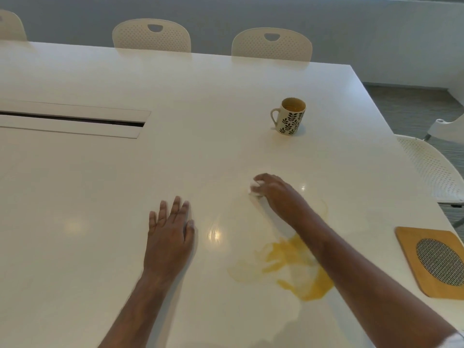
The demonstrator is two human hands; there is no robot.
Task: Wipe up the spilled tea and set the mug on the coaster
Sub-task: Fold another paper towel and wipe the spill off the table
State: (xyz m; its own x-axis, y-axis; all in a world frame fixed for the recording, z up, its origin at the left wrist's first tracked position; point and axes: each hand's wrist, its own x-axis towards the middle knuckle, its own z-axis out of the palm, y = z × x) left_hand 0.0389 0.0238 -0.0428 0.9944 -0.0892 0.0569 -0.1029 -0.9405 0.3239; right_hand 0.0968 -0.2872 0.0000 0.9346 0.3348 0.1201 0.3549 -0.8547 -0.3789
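Tea puddle under the right forearm

Bench (125,79) slot (72,119) lies far left, beyond the left hand (170,229), whose grip is wide: fingers straight and flat on the surface, holding nothing. Right of it, the right hand (273,192) has its grip closed round a white tissue wad (254,188) pressed to the top. Leaf-patterned mug (290,116) stands upright well beyond that grip. Yellow spilled tea (293,267) pools nearer the person, under that forearm. Wooden coaster (434,262) lies far right.
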